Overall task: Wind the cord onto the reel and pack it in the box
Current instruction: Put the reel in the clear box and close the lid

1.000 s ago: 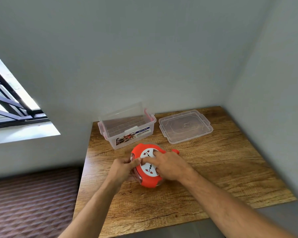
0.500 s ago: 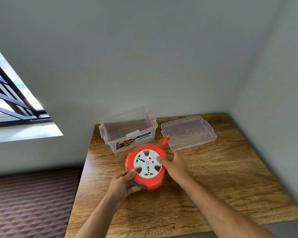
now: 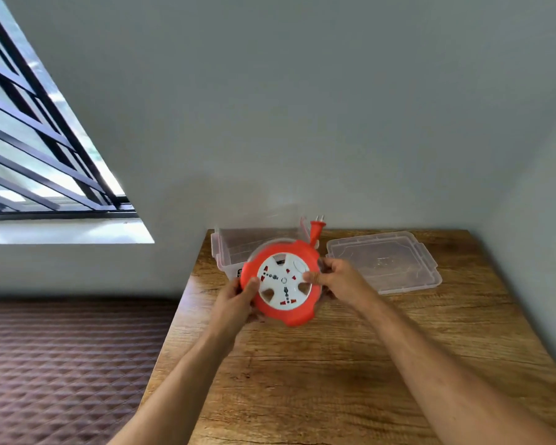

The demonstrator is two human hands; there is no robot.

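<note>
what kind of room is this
Probably a corner of a home room, not a workshop: a wooden table pushed into plain grey walls, a barred window on the left, and quilted brown flooring or bedding beside the table.

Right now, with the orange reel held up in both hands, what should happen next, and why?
Probably carry the reel forward and lower it into the clear box. The left hand and right hand grip its rim in front of the box, the plug sticks up, and the lid lies beside the box.
</note>
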